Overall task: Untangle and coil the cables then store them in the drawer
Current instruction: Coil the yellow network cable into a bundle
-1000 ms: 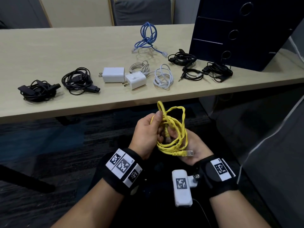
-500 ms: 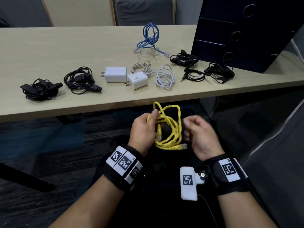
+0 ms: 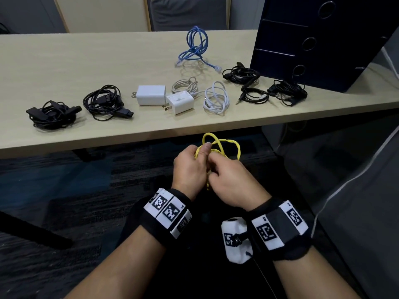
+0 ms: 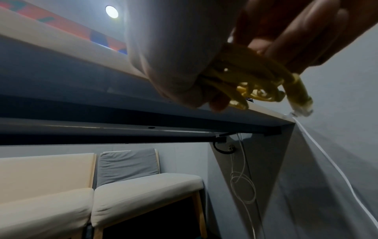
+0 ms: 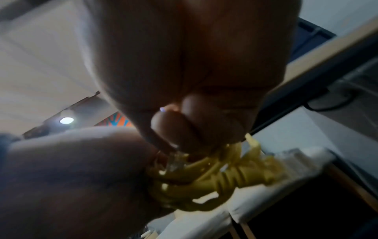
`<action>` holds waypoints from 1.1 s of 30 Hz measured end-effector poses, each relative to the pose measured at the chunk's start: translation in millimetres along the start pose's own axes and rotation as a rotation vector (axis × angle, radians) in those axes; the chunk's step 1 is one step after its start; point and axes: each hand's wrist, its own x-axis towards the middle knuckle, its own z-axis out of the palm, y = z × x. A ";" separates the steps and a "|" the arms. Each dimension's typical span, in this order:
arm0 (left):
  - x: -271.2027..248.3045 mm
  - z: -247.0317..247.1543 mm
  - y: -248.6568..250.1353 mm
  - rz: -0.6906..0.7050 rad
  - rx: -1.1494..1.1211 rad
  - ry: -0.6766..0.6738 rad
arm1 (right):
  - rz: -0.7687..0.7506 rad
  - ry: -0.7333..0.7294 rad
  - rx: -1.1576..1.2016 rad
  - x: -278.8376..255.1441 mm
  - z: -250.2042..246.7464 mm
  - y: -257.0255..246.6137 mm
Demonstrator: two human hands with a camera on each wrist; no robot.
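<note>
A bundled yellow network cable [image 3: 226, 145] hangs in front of the table edge, held between both hands. My left hand [image 3: 191, 167] grips the bundle with its thumb on top of the loops. My right hand [image 3: 228, 180] has come in against it and its curled fingers pinch the cable near the clear plug [image 5: 174, 160]. In the left wrist view the yellow loops [image 4: 251, 77] and a second clear plug [image 4: 302, 108] stick out below the fingers. A dark drawer cabinet [image 3: 323, 42] with round pulls stands on the table's right end, its drawers closed.
On the wooden table [image 3: 86, 61] lie a blue cable [image 3: 194, 48], two white chargers [image 3: 151, 94] [image 3: 180, 102], white coils [image 3: 216, 98], and black cable bundles at left [image 3: 51, 114] [image 3: 105, 102] and right [image 3: 240, 73] [image 3: 287, 91]. Chairs stand behind.
My right hand let go of the bundle's lower end, pulled away to the right, then came back and closed on the cable beside my left hand. The left hand kept its hold throughout.
</note>
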 end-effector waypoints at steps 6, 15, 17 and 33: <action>3.1 -2.3 6.4 0.033 0.038 0.057 | -0.015 0.162 0.158 -2.9 2.2 3.7; 12.5 -14.4 4.7 -0.006 0.039 0.137 | -0.244 0.237 0.128 -28.4 -6.7 3.9; 11.6 -17.1 2.3 -0.005 0.021 0.144 | -0.252 0.174 0.179 -34.5 -18.2 4.8; 3.6 -34.8 21.7 -0.264 -0.755 -0.147 | -0.064 0.130 1.014 -29.9 -33.5 83.8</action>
